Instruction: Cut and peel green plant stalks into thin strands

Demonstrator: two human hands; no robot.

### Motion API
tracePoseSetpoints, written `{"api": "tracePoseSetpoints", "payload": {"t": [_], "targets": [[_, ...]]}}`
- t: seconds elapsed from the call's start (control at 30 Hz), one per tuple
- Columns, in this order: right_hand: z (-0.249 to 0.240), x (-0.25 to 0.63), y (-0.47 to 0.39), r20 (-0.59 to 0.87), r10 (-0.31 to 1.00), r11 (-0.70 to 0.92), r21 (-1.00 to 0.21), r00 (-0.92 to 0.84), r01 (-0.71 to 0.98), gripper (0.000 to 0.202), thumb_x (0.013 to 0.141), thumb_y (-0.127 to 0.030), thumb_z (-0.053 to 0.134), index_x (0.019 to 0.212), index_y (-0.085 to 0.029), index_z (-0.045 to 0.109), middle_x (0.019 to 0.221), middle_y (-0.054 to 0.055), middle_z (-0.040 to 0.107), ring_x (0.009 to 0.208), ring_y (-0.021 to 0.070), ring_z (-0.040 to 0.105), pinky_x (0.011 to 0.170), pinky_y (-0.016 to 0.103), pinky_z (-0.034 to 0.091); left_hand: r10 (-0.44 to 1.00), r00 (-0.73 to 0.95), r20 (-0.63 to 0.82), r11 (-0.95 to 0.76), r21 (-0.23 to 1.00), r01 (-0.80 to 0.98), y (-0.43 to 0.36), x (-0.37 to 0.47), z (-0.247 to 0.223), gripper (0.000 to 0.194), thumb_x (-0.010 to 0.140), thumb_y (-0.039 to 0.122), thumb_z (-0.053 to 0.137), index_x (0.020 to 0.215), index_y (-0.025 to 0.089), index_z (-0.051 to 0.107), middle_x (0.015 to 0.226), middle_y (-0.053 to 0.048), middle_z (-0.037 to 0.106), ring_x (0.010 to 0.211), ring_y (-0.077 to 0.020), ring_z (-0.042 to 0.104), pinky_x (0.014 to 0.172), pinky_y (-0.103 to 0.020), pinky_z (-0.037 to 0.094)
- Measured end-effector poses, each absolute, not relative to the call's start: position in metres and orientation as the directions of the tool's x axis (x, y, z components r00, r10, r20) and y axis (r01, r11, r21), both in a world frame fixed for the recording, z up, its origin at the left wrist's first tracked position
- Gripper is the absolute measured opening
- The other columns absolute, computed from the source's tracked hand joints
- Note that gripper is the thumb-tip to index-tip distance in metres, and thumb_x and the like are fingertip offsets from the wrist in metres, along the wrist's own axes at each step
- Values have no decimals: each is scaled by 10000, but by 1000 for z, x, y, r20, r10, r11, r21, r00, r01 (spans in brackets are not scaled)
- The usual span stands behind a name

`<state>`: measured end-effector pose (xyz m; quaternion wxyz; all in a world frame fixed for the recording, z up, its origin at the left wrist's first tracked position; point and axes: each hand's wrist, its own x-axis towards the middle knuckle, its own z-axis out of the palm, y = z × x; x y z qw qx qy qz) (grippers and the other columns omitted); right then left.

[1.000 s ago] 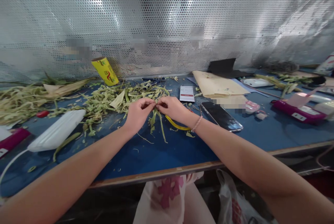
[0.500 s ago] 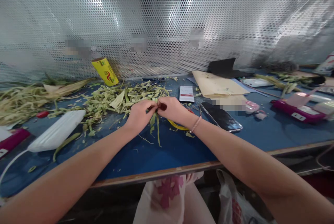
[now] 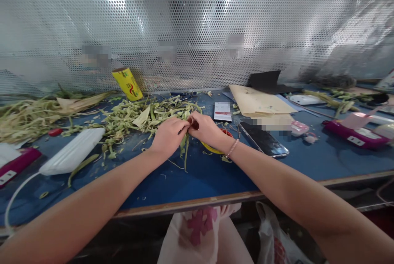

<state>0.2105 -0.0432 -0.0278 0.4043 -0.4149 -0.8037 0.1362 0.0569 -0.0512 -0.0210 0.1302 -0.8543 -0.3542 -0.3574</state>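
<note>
Above the blue table (image 3: 203, 182) my left hand (image 3: 169, 134) and my right hand (image 3: 207, 130) meet fingertip to fingertip. Both are closed in a pinch on a green plant strip (image 3: 185, 153), whose thin ends hang down below the fingers. The part between the fingertips is mostly hidden. Just behind and to the left of my hands lies a heap of pale green plant strips (image 3: 123, 122). A yellow ring-shaped thing (image 3: 212, 148) with something red in it sits under my right wrist, partly covered.
A black phone (image 3: 264, 138) lies right of my right wrist, with brown paper (image 3: 261, 102) behind it. A white device with a cable (image 3: 74, 151) is at the left. A yellow tube (image 3: 127, 84) leans near the perforated metal screen (image 3: 191, 17). Purple power strips (image 3: 353, 134) flank both sides.
The view has shifted slightly, so everything sits a little further right. My hands stay together at the green strip, and the left hand has turned slightly, its back more upward.
</note>
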Motion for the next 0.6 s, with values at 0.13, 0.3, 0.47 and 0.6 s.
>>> {"api": "tracePoseSetpoints", "payload": {"t": [0.13, 0.3, 0.47, 0.6], "targets": [[-28, 211, -41, 552, 750, 647, -503, -363, 573, 77, 678, -91, 493, 707, -158, 518, 664, 7, 551, 636, 116, 484, 646, 235, 366, 461, 483, 744, -744, 27, 668, -48, 56, -24, 126, 796, 172, 520, 755, 161, 639, 726, -47, 655, 696, -148, 590, 680, -290, 481], [-23, 210, -43, 526, 735, 670, -472, -427, 573, 96, 703, -78, 468, 675, -148, 527, 659, 21, 551, 646, 122, 479, 642, 238, 362, 429, 429, 795, -774, 79, 628, -48, 57, -22, 128, 802, 176, 517, 757, 172, 637, 811, -49, 622, 769, -142, 579, 704, -295, 482], [-24, 213, -41, 483, 756, 654, -546, -441, 524, 71, 713, -112, 480, 705, -145, 542, 648, 4, 543, 605, 107, 464, 598, 229, 361, 463, 395, 793, -765, 133, 631, -50, 58, -21, 107, 791, 169, 530, 749, 172, 628, 805, -41, 600, 771, -137, 576, 711, -292, 487], [-29, 215, -35, 433, 804, 584, -700, -407, 410, 79, 717, -117, 491, 762, -153, 544, 642, -15, 557, 592, 98, 503, 597, 229, 403, 515, 351, 782, -749, 213, 627, -50, 58, -21, 82, 776, 166, 550, 740, 170, 623, 789, -36, 597, 770, -139, 577, 726, -292, 486]]}}
